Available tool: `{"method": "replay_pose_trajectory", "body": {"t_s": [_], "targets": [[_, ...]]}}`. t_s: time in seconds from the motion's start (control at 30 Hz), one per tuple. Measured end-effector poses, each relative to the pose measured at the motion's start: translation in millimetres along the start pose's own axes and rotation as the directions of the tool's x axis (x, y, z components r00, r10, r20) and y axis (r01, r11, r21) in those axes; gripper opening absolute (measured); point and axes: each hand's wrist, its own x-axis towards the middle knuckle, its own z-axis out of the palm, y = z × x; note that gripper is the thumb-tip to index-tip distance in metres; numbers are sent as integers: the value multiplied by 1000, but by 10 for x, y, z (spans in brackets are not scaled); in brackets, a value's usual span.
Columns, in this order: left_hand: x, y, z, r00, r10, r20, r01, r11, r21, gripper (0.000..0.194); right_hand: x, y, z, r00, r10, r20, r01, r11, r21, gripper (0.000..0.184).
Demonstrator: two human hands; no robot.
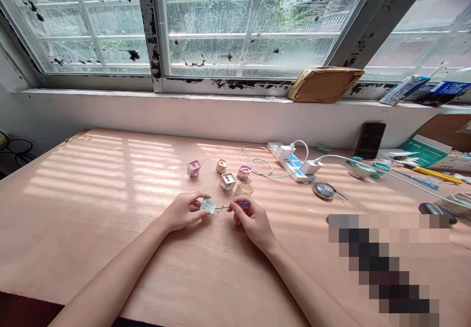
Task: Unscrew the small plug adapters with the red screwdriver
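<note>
My left hand [181, 212] is closed around a small pale-teal block-shaped piece [208, 206], pinching it between thumb and fingers. In my right hand [252, 221] is a screwdriver with a dark purple handle [243, 204]. Its thin shaft points left and reaches the teal piece or close to it; whether the tip touches cannot be made out. Just beyond my hands stand several tiny boxes: one with a pink top [194, 168], an orange-topped one [221, 165], a brown-and-white one [227, 182] and a second pink one [243, 172]. A clear case [244, 190] lies beside them.
A white power strip [294, 164] with plugs and cables lies behind on the right. Near it are a round silver-black object [324, 190], teal round containers [380, 169], a yellow utility knife [434, 173] and a phone [370, 140] leaning on the wall. A pixelated patch covers the right foreground.
</note>
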Motion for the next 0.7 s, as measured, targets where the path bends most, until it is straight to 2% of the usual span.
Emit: {"method": "replay_pose_trajectory", "body": {"t_s": [0.37,0.7], "targets": [[-19,66,8,999,38,-19,-37,998,47,36,4,33,-10,1000,-4,-5,4,1000,-2,40],[-11,19,-3,998,50,-46,-47,997,62,38,-6,37,-10,1000,2,-8,-2,1000,-6,41]]}}
